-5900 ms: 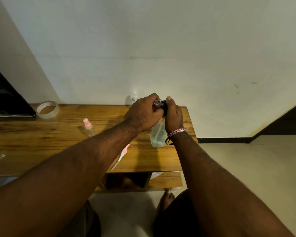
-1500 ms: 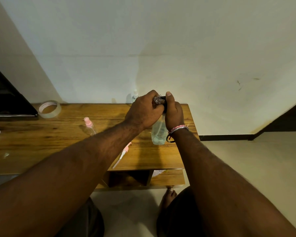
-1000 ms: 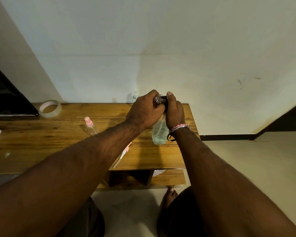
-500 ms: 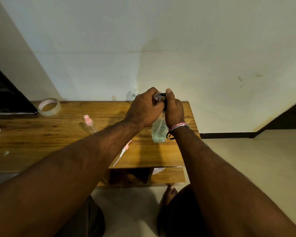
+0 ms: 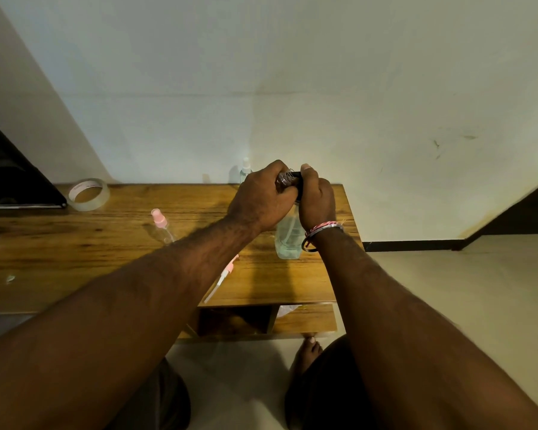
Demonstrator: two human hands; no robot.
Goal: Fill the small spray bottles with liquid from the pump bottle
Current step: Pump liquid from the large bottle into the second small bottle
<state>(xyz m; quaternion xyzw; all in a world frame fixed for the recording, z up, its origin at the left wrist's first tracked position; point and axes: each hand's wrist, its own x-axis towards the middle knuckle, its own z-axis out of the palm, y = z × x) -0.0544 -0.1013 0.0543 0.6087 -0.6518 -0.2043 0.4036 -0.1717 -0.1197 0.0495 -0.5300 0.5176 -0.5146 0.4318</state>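
**Clerk:** Wooden table [image 5: 75,252], largest item, ran across the middle of the frame from left edge to right of centre. What stood on it?

**Assessor:** Pump bottle [image 5: 288,240], clear, pale green liquid low in the body, upright near the table's right end, just right of frame centre. Its black pump head [image 5: 298,184] was wrapped by the right hand [image 5: 317,201], fingers curled round it, thumb up on top.

**Clerk:** And the left hand [image 5: 261,200]?

**Assessor:** Curled round a small clear bottle [image 5: 284,178], held tilted against the pump head; only its ridged end showed. Whether its mouth met the nozzle could not be told.

**Clerk:** Advice for the step?

**Assessor:** In my judgement: keep the small mouth tight under the nozzle, press in short, slow strokes, hold the big bottle flat on the table so it could not tip, and stop short of the neck.

**Clerk:** Smaller entries?

**Assessor:** Tape roll [image 5: 88,193], upper left of the table. One spray bottle with pink cap [image 5: 162,226], left of centre, seemingly leaning or lying. One pale spray bottle [image 5: 245,170] at the wall behind the hands. Loose pink sprayer with dip tube [image 5: 221,277], lying near the front edge, likely belonging to the held bottle.
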